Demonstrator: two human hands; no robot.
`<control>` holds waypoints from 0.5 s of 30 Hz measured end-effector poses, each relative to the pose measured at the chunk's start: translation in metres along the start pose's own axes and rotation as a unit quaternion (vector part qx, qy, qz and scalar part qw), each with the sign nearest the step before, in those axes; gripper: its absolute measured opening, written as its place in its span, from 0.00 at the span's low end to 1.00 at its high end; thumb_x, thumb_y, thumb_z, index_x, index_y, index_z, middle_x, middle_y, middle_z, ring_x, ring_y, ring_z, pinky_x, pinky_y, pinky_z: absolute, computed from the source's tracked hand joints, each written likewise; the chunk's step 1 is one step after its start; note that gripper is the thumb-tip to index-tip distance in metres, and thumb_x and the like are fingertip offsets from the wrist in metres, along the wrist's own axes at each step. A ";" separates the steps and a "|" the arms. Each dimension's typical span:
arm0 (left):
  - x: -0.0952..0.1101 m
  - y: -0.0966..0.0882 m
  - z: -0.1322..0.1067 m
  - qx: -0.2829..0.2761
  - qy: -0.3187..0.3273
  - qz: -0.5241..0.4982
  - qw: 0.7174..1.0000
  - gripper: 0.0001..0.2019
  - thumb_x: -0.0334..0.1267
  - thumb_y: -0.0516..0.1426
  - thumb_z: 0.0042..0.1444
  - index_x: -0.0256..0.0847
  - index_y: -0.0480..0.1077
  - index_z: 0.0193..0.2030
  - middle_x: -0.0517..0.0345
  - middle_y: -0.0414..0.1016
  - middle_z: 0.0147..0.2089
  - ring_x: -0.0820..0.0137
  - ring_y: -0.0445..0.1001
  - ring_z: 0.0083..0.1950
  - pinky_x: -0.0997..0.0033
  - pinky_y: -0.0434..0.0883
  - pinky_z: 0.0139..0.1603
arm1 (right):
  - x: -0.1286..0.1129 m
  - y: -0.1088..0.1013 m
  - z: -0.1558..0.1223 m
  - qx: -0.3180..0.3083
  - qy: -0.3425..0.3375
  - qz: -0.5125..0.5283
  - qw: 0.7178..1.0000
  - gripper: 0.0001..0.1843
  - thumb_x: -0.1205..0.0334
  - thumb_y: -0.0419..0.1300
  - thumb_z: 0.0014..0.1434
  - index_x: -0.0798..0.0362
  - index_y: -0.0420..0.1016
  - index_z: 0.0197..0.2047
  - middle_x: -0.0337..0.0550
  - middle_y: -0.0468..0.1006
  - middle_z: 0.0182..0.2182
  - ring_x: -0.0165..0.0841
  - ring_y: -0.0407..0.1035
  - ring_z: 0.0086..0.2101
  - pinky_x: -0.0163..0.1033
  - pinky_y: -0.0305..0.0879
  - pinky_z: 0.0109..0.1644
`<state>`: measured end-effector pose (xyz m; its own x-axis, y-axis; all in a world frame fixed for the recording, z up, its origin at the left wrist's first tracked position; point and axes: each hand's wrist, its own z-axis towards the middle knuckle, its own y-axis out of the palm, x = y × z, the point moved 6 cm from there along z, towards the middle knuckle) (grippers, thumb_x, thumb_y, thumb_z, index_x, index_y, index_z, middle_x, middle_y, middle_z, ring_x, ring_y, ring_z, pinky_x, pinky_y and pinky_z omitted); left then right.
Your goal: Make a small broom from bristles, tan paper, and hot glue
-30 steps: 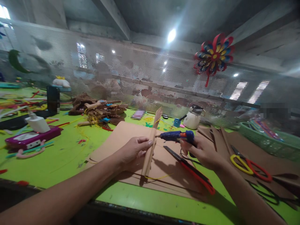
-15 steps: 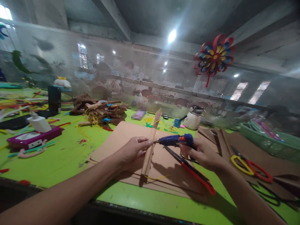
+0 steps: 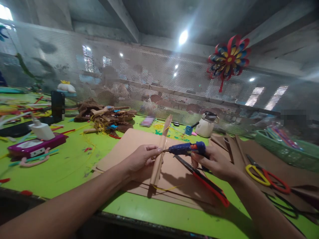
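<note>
Green tabletop (image 3: pixel 72 169) carries scissors (image 3: pixel 265 174) and basket (image 3: pixel 294 156); left fingers (image 3: pixel 152 153) clasp a paper roll (image 3: pixel 156 168), right fingers (image 3: pixel 201 159) a glue gun (image 3: pixel 183 148).

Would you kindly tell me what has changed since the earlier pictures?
The right hand has moved the glue gun slightly down in view, its nozzle closer to the left hand. Nothing was grasped or released; the left hand still holds the paper roll.

A grey ceiling (image 3: pixel 159 18) spans 12 o'clock, a lamp (image 3: pixel 183 37) glaring near 1. A window (image 3: pixel 5 13) shines at 10, bright strips (image 3: pixel 254 96) near 3. Perforated mesh (image 3: pixel 149 61) stands behind the green table (image 3: pixel 139 203), which reaches 6 o'clock.
</note>
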<state>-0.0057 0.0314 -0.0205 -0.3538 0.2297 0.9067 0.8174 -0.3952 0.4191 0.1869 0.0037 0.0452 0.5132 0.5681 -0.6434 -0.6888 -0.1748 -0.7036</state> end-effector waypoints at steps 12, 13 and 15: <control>0.000 0.003 -0.001 0.000 0.006 -0.004 1.000 0.14 0.39 0.66 0.46 0.33 0.71 0.36 0.55 0.73 0.27 0.72 0.71 0.28 0.70 0.68 0.33 | 0.003 -0.007 0.000 0.053 -0.006 -0.061 0.997 0.21 0.49 0.51 0.62 0.55 0.70 0.27 0.41 0.70 0.22 0.30 0.63 0.24 0.35 0.59 0.27; 0.001 0.004 -0.002 -0.002 0.008 -0.002 1.000 0.14 0.39 0.66 0.46 0.33 0.72 0.36 0.54 0.73 0.27 0.71 0.71 0.28 0.70 0.68 0.33 | 0.003 -0.008 0.000 0.052 -0.005 -0.062 0.997 0.20 0.49 0.51 0.62 0.55 0.71 0.27 0.41 0.70 0.22 0.30 0.63 0.24 0.35 0.59 0.27; 0.001 0.005 -0.002 -0.007 0.014 0.002 1.000 0.14 0.39 0.66 0.47 0.32 0.72 0.37 0.53 0.73 0.28 0.71 0.71 0.29 0.70 0.68 0.32 | 0.004 -0.008 0.000 0.048 -0.002 -0.064 0.997 0.20 0.49 0.51 0.62 0.55 0.72 0.28 0.42 0.70 0.22 0.30 0.63 0.25 0.35 0.59 0.27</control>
<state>-0.0035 0.0278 -0.0172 -0.3638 0.2038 0.9089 0.8122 -0.4084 0.4167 0.1941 0.0074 0.0480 0.5989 0.5837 -0.5483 -0.6633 -0.0220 -0.7480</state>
